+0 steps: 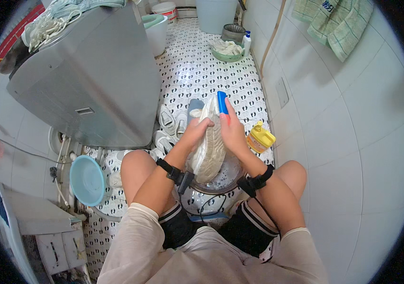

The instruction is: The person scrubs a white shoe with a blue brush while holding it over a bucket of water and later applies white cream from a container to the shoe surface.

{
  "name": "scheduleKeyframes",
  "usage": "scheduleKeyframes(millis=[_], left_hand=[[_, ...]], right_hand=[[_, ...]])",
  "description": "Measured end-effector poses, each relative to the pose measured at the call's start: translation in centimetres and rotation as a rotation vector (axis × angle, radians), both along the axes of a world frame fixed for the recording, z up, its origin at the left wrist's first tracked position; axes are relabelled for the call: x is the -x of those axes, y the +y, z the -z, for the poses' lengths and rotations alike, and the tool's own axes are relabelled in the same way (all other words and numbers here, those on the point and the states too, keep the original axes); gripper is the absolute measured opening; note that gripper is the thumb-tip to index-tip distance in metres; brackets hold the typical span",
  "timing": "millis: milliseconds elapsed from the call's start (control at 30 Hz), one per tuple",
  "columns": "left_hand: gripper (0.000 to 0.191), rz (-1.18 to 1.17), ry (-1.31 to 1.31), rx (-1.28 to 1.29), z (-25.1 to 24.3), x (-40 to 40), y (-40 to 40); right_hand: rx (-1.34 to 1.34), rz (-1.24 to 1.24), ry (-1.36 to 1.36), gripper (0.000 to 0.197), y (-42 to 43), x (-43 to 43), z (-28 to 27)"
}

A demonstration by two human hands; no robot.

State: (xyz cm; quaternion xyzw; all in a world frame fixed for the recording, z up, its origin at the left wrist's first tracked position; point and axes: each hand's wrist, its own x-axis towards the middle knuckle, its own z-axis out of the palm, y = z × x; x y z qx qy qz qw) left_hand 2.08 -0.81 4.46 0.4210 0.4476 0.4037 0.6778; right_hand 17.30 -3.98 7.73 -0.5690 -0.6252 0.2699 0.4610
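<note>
My left hand (197, 132) grips a white shoe (209, 152) from its left side, with the ridged sole edge turned up toward me. In my right hand (232, 133) is a scrub brush (222, 102) with a blue and red handle. Its white bristles rest against the upper end of the shoe. Under the shoe stands a basin (225, 177) of sudsy water, partly hidden by the shoe and my forearms. Just right of my right hand, a yellow jug (261, 137) with a yellow cap sits on the floor.
Several white sneakers (166, 119) lie left of the basin, beside a grey washing machine (98, 81). A light blue basin (87, 180) is at left. Farther off stand a green basin (227, 57) holding white cloth, a pump bottle (246, 43) and a large pale bucket (216, 16). A tiled wall (333, 149) bounds the right.
</note>
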Motion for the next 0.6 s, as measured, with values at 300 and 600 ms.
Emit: scheduleKeyframes(millis=[300, 600], left_hand=[[0.030, -0.006, -0.001, 0.020, -0.2, 0.0, 0.0], [0.028, 0.019, -0.089, 0.049, 0.1, -0.3, 0.6]], right_hand=[[0.143, -0.020, -0.051, 0.052, -1.0, 0.2, 0.8], [0.066, -0.023, -0.124, 0.055, -1.1, -0.2, 0.6]])
